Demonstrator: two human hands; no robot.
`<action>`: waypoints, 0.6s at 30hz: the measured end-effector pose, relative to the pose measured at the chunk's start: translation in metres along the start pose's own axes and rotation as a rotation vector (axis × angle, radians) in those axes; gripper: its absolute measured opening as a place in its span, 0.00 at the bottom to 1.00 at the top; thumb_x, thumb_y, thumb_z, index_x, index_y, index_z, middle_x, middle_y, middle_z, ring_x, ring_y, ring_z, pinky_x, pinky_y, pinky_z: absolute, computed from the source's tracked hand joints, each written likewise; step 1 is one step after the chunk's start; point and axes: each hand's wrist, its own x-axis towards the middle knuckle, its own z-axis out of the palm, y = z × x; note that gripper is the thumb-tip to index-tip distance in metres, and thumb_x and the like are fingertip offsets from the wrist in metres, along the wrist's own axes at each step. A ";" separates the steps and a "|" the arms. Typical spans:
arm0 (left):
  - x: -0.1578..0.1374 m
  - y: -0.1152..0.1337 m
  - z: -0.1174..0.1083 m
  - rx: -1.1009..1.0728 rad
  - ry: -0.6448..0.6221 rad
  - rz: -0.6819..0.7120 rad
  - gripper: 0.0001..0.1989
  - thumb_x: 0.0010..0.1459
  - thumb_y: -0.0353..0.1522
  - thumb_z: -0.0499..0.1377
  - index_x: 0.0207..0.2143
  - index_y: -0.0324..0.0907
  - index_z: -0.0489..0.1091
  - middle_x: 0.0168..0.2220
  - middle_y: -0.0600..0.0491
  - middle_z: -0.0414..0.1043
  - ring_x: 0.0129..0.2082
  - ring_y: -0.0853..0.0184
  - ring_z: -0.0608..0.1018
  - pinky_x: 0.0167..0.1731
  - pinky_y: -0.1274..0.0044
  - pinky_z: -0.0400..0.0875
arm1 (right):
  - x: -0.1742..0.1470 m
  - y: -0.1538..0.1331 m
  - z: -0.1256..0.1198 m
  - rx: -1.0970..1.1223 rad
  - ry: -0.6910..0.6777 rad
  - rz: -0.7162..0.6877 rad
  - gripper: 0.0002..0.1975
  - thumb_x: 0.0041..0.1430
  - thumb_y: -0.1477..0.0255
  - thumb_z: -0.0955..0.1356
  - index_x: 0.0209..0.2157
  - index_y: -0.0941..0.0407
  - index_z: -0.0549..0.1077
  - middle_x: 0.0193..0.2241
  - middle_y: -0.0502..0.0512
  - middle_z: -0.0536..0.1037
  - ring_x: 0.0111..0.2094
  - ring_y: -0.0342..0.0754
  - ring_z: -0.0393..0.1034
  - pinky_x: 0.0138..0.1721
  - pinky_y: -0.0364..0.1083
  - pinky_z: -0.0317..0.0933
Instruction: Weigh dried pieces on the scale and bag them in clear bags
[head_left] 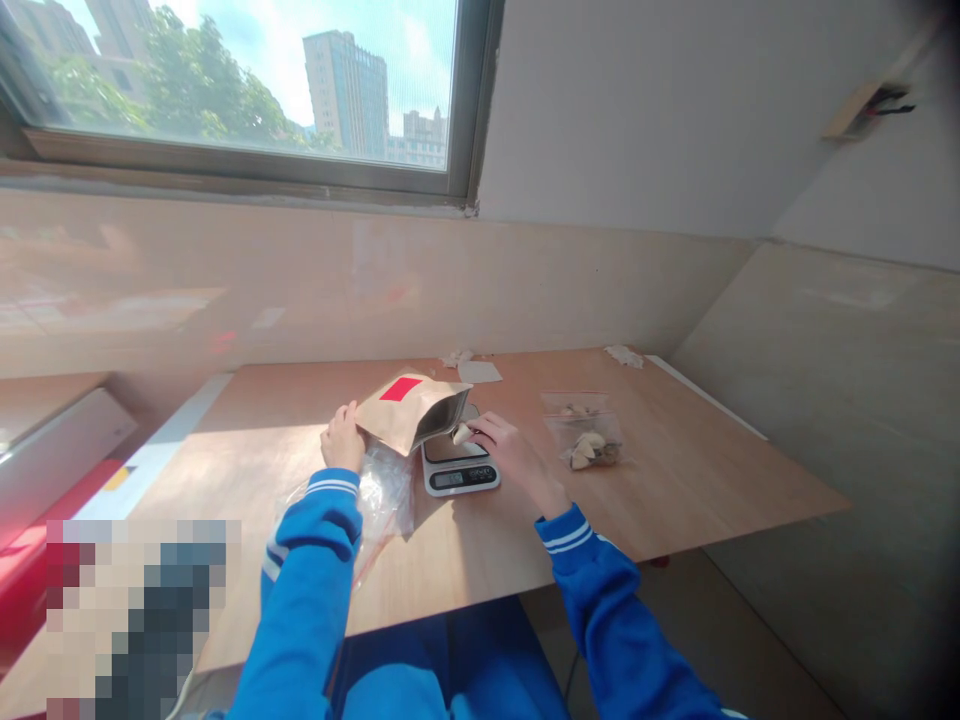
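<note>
My left hand [343, 437] is closed on the bottom end of a brown paper pouch [386, 415] with a red label. The pouch lies tilted on its side, its open mouth facing right. At that mouth my right hand [506, 447] pinches a small pale piece [462, 434], which looks like a dried slice; its exact kind I cannot make out. Below both stands a white digital kitchen scale [463, 480] with a dark display strip. The pouch and my right hand hide part of its plate.
Clear plastic bags [386, 490] lie left of the scale. To the right, zip bags [592, 445] hold similar pale pieces. A white card [480, 372] and crumpled tissue [624, 356] lie near the wall. The wooden table [697, 470] has its edge close to my lap.
</note>
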 end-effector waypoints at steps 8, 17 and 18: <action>0.003 -0.002 -0.003 -0.056 -0.044 -0.064 0.25 0.62 0.27 0.48 0.61 0.41 0.59 0.59 0.42 0.65 0.60 0.57 0.66 0.57 0.63 0.60 | 0.010 0.017 0.031 -0.214 -0.114 0.025 0.08 0.65 0.76 0.64 0.41 0.57 0.75 0.39 0.56 0.75 0.41 0.48 0.73 0.45 0.46 0.68; 0.002 0.000 -0.005 -0.069 -0.063 -0.077 0.24 0.62 0.28 0.46 0.61 0.40 0.58 0.60 0.42 0.64 0.61 0.57 0.65 0.58 0.63 0.58 | 0.013 0.035 0.040 -0.013 0.066 0.128 0.17 0.62 0.76 0.65 0.53 0.53 0.72 0.43 0.55 0.74 0.44 0.49 0.73 0.47 0.48 0.68; 0.002 0.000 -0.005 -0.065 -0.063 -0.075 0.24 0.62 0.28 0.46 0.61 0.40 0.58 0.60 0.42 0.64 0.61 0.57 0.65 0.58 0.63 0.58 | 0.011 0.038 0.039 0.023 0.123 0.164 0.16 0.62 0.75 0.65 0.52 0.54 0.72 0.43 0.56 0.74 0.44 0.49 0.73 0.47 0.49 0.68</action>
